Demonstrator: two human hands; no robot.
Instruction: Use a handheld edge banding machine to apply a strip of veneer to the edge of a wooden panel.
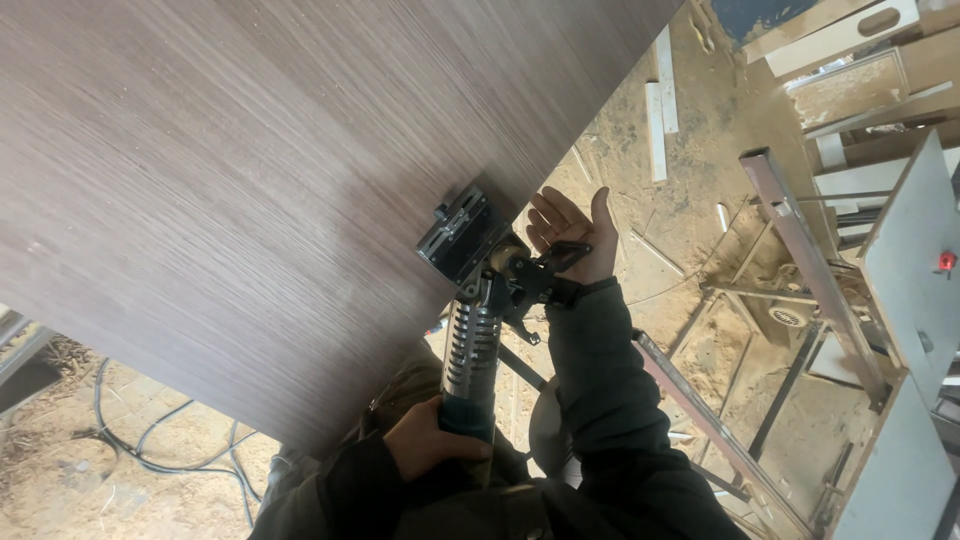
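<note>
**Q:** How many hands appear, and what is each doing?

**A:** Two, both the wearer's own. The left hand (432, 443), low in the frame just left of centre, is closed in a fist around the dark rear grip of one power tool (478, 318). The right hand (572, 233), at centre, is open with its fingers spread and the palm facing the camera, pressed up under the edge of the panel and just beside the tool's black lever. Its wrist touches that lever, but whether it grips anything cannot be told.

**Q:** Describe the tool and where it lies.

**A:** One tool, with a ribbed, slotted metal barrel running from the left hand up to a black rectangular head. The head sits at the centre of the frame, against the lower right edge of the panel.

**Q:** How are the arms posed?

**A:** Both wear dark sleeves. The right forearm rises from the bottom centre, nearly straight, to the panel edge. The left arm is bent short, with the hand close to the body.

**Q:** What surrounds them?

**A:** One large brown wood-grain panel (240, 190) fills the upper left. A sawdust-covered floor (690, 200) shows at upper right, with two pale wood strips (661, 95). A metal frame (800, 250) stands at right. Dark cables (150, 445) curl at lower left.
</note>
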